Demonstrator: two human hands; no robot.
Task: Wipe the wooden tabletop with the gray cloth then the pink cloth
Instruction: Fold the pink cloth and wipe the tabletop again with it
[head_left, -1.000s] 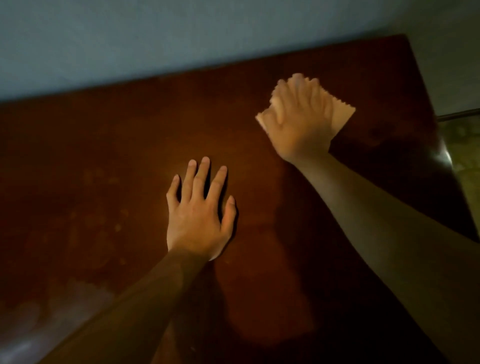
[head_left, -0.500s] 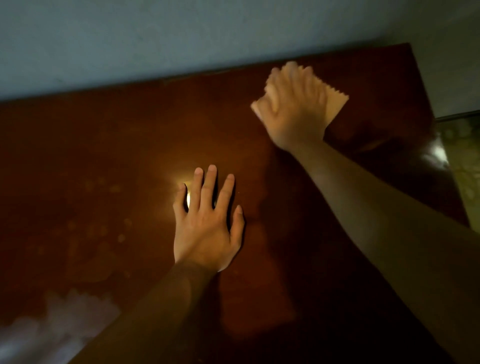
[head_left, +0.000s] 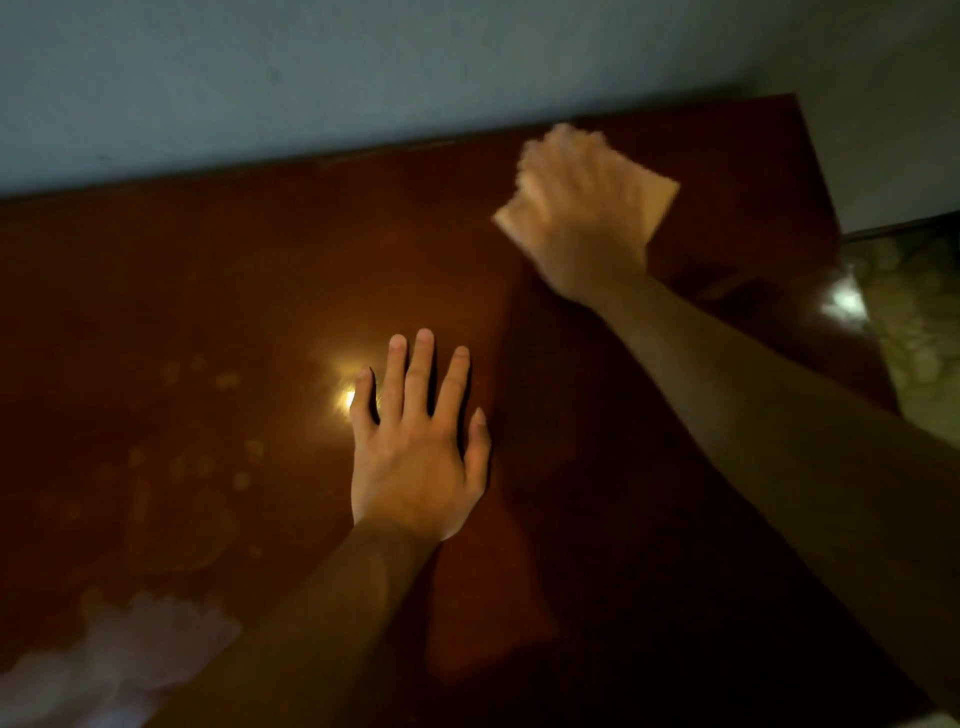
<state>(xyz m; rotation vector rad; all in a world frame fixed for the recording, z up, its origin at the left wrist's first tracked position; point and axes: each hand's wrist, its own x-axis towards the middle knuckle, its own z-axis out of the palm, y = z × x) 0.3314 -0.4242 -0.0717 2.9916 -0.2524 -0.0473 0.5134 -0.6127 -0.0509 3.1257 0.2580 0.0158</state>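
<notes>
The dark reddish wooden tabletop (head_left: 208, 322) fills the view. My right hand (head_left: 582, 218) lies flat on top of the pink cloth (head_left: 655, 200) near the table's far right corner and presses it onto the wood; hand and cloth are motion-blurred. Only the cloth's edges show around the hand. Flat on the middle of the table, my left hand (head_left: 415, 447) rests with its fingers straight and spread, holding nothing. A pale gray blurred patch (head_left: 104, 665) at the lower left edge may be the gray cloth; I cannot tell.
A blue-gray wall (head_left: 363, 67) runs along the table's far edge. The table's right edge drops to a patterned floor (head_left: 919, 332). A lamp glare (head_left: 345, 397) shines on the wood beside my left hand. Faint dull smudges (head_left: 228, 467) mark the left half.
My right hand has slid the pink cloth farther from me, toward the table's far edge. My left hand has stayed flat in the middle of the table.
</notes>
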